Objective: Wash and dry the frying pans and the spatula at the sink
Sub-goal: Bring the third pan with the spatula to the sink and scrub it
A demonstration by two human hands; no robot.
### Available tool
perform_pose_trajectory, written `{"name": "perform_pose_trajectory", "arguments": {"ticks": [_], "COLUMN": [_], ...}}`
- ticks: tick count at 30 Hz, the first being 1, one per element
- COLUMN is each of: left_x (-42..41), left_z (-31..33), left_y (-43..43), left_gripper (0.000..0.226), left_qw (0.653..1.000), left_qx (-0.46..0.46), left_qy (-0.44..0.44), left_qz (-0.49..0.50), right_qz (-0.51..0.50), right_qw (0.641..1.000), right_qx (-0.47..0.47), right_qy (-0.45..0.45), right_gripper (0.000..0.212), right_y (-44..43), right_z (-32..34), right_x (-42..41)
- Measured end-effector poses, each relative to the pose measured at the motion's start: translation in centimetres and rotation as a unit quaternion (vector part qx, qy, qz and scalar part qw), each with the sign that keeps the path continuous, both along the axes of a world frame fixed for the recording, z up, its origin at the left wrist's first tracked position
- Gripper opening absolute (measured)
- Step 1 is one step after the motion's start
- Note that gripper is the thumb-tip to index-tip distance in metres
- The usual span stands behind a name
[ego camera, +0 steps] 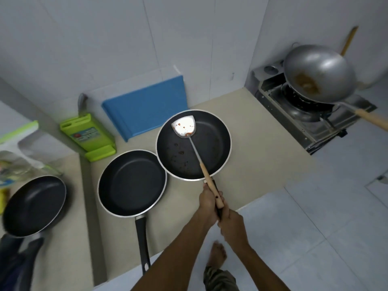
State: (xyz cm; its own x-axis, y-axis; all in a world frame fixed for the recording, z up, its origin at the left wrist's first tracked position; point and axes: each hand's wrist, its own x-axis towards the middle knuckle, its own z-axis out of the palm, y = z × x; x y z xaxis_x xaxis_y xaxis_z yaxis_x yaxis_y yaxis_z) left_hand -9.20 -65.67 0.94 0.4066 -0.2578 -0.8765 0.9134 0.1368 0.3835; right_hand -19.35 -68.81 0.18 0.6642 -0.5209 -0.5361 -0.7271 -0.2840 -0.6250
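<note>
The dirty black frying pan sits on the beige counter with red sauce spots inside. A metal spatula with a wooden handle lies across it, its blade stained red. My left hand is closed around the spatula's wooden handle just off the pan's rim. My right hand grips the pan's black handle right behind it. A second, clean-looking pan stands to the left, touching the first. A third pan sits at the far left, blurred.
A blue cutting board leans on the wall behind the pans, next to a green holder. At the right, a steel wok with residue rests on a gas stove. My bare foot stands on the tiled floor.
</note>
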Motion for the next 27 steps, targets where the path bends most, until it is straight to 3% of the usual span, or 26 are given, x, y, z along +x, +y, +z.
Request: {"name": "perform_pose_trajectory", "arguments": {"ticks": [12,27], "left_x": [-4.2,-11.1], "left_z": [5.1,7.9], "left_y": [19.4,44.3], "left_gripper": [0.050,0.049], "left_qw": [0.997,0.991], "left_qx": [-0.032,0.000], "left_qy": [-0.051,-0.087], "left_qz": [-0.053,0.100], "right_qz": [-0.098,-0.007], "right_qw": [0.995,0.990], "right_qx": [0.010,0.121], "right_qy": [-0.027,-0.074], "right_gripper": [0.043,0.056], "right_y": [19.9,41.5], "right_z": [5.0,6.5], "right_x": [-4.2,-9.3]}}
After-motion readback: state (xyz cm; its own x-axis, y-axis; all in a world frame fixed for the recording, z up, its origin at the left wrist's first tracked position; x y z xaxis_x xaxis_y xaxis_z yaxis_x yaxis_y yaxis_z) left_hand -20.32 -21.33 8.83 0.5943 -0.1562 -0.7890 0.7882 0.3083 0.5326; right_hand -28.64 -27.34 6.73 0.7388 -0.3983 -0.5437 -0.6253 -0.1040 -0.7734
